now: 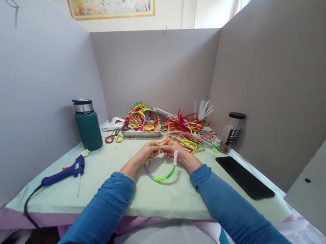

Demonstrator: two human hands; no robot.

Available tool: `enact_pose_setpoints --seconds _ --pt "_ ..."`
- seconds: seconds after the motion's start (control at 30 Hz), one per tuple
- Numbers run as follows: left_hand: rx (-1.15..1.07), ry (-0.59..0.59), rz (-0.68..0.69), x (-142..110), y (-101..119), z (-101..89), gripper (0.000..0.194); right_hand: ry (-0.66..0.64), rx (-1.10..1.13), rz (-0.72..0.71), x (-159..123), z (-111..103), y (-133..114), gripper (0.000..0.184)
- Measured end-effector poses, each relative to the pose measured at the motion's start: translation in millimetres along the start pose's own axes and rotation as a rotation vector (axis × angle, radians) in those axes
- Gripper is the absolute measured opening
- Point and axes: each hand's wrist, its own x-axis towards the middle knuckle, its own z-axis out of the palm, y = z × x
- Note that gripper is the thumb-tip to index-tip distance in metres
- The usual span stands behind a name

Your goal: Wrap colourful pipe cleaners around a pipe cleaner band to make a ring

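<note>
Both hands meet over the middle of the table around a hoop (166,177) wrapped in purple, green and pale pink fuzzy pipe cleaner. My left hand (149,152) is closed with its fingertips on the hoop's far side. Close beside it, my right hand (171,149) pinches at the same spot, where an orange pipe cleaner (168,138) runs out from the fingers. The fingers hide the exact join. The hoop's near half hangs toward me, just over the table.
A tray (140,133) of coloured hoops and a heap of pipe cleaners (185,123) lie at the back. Left are a green bottle (88,128) and a corded blue glue gun (67,172); right, a black phone (243,177) and a clear jar (233,130). Grey partitions (155,66) enclose the table.
</note>
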Motion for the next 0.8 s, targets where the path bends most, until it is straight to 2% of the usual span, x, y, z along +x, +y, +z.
enact_pose_setpoints --seconds 0.17,0.47,0.67,0.8 --pt "-0.028 -0.017 -0.01 1 -1 -2.0 0.013 -0.026 0.006 -0.031 -2 -6 -1 0.03" --pt "-0.064 -0.13 0.02 1 -3 -0.9 0.018 -0.041 0.012 -0.028 3 -13 1 0.034" --pt "-0.094 -0.053 -0.055 5 -6 -4.7 0.018 -0.031 0.029 -0.061 3 -20 2 0.03" --pt "-0.138 -0.091 -0.093 7 -7 -7.4 0.019 -0.005 0.051 -0.053 2 -20 0 0.026"
